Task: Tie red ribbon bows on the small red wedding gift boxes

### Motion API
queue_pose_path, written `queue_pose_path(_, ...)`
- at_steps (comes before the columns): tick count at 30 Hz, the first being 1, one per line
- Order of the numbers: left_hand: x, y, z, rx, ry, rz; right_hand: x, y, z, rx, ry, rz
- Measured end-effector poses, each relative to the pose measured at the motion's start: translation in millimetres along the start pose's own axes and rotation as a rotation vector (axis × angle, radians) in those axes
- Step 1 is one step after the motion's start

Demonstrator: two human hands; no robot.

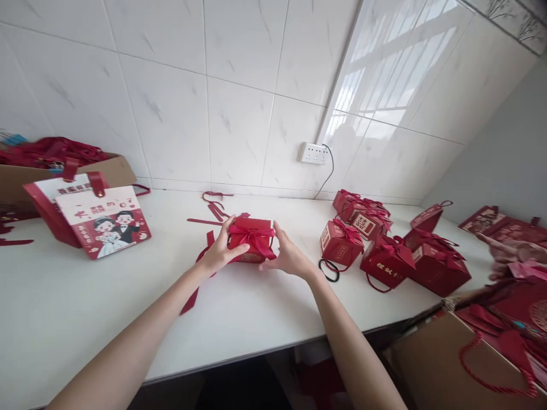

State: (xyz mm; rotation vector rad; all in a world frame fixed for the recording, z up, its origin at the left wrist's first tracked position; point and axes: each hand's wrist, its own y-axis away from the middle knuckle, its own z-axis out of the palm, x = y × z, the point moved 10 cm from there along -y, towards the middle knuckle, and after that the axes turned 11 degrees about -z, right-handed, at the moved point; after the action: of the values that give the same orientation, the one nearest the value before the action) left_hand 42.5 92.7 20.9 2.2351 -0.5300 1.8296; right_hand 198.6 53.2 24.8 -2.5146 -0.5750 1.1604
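A small red gift box (252, 257) tied with a shiny red ribbon bow (252, 236) sits on the white table in front of me. My left hand (222, 250) grips the box's left side, its thumb lying across the front by the bow. On the opposite side, my right hand (288, 253) has its fingers curved against the box's right edge, with the thumb low near the front corner. Loose red ribbon strips (213, 210) lie behind the box, and another ribbon end (190, 300) trails beside my left forearm.
Several finished red boxes (342, 242) with bows stand to the right, near a black ring-shaped band (329, 270). Printed red-and-white bags (105, 222) and a filled carton (122, 165) are on the left. Another person's hand (515, 253) is over a carton (431, 353) at right.
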Motion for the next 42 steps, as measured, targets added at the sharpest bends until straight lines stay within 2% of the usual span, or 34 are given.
queue_pose_path(3, 4, 0, 4.3, -0.029, -0.048, 0.017, 25, 46, -48, 0.133, 0.444, 0.204)
queue_pose_path(6, 4, -1, 6.7, -0.027, -0.057, 0.025, 45, 96, -80, 0.182, 0.611, 0.331)
queue_pose_path(10, 2, -2, 9.2, -0.025, -0.083, 0.009, 58, 134, -96, 0.171, 0.710, 0.356)
queue_pose_path(14, 7, 0, 10.3, -0.029, -0.105, 0.026, 52, 143, -97, 0.176, 0.753, 0.331)
queue_pose_path(18, 9, 2, 11.0, -0.026, -0.118, 0.024, 27, 128, -80, 0.196, 0.717, 0.189)
queue_pose_path(20, 9, 2, 11.8, -0.032, -0.116, 0.017, 16, 113, -64, 0.160, 0.683, 0.107)
queue_pose_path(22, 8, 3, 11.7, -0.033, -0.108, 0.014, 15, 95, -46, 0.087, 0.663, 0.092)
queue_pose_path(27, 7, 2, 10.7, -0.030, -0.124, 0.019, 37, 41, -20, -0.053, 0.643, 0.116)
queue_pose_path(31, 9, 3, 10.8, -0.031, -0.105, 0.040, 65, 4, -14, -0.116, 0.652, 0.163)
queue_pose_path(35, 10, 4, 10.0, -0.021, -0.111, 0.056, 87, -19, -20, -0.057, 0.647, 0.207)
queue_pose_path(42, 7, 3, 9.3, -0.024, -0.106, 0.044, 108, -38, -23, 0.077, 0.533, 0.207)
